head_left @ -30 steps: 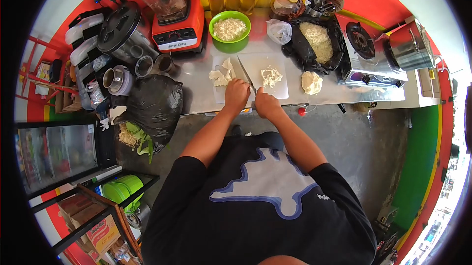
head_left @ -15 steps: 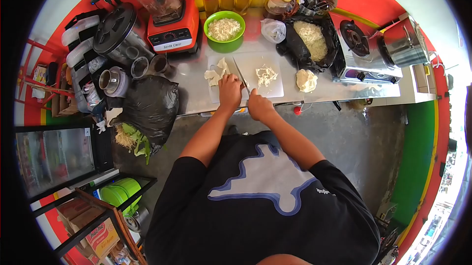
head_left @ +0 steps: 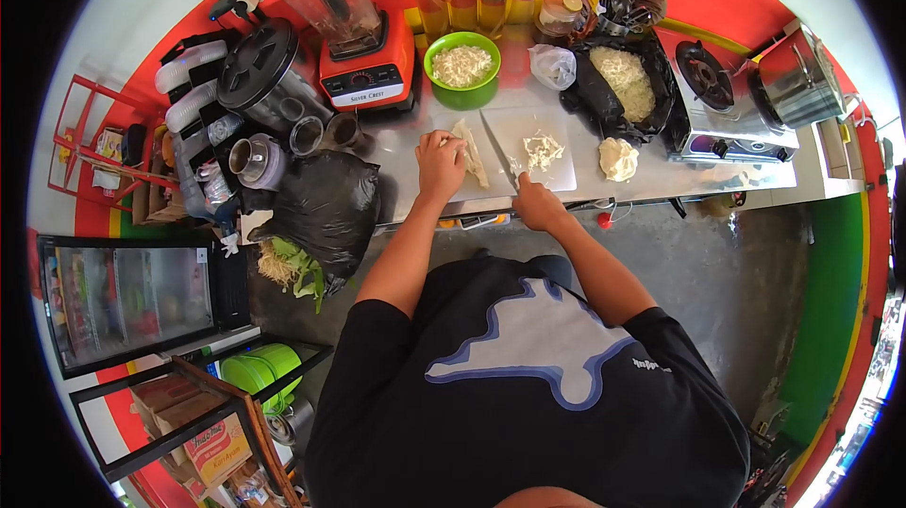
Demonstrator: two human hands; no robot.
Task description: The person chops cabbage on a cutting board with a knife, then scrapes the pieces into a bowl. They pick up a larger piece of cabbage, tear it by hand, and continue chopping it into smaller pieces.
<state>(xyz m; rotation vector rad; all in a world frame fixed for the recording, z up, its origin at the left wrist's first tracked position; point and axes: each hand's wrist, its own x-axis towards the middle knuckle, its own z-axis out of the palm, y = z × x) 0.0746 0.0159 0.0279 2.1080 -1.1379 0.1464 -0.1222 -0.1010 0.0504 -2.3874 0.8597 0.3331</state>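
Note:
My right hand [head_left: 538, 203] is closed round the handle of a knife [head_left: 500, 149], at the board's front edge. The blade points away from me and lies between two portions of pale food. To its left is a long strip of pale, soft-looking food [head_left: 475, 166]; my left hand [head_left: 440, 166] has its bent fingers on the strip's left side, fingertips partly hidden. Right of the blade, a small heap of chopped pale food [head_left: 544, 151] sits on the white cutting board [head_left: 563, 180]. A larger pale lump [head_left: 618, 159] rests on the steel table beside the board.
Behind the board stands a green bowl [head_left: 462, 93] of shredded pale food, with a red blender [head_left: 366, 74] to its left. A black bag [head_left: 651, 121] holding more shreds and a gas stove [head_left: 731, 131] are at right. A black plastic bag [head_left: 326, 206] bulges at left.
The view has shifted, so the scene sits further right. My left hand has moved leftward away from the knife, and the pale pieces left of the blade now form a long strip.

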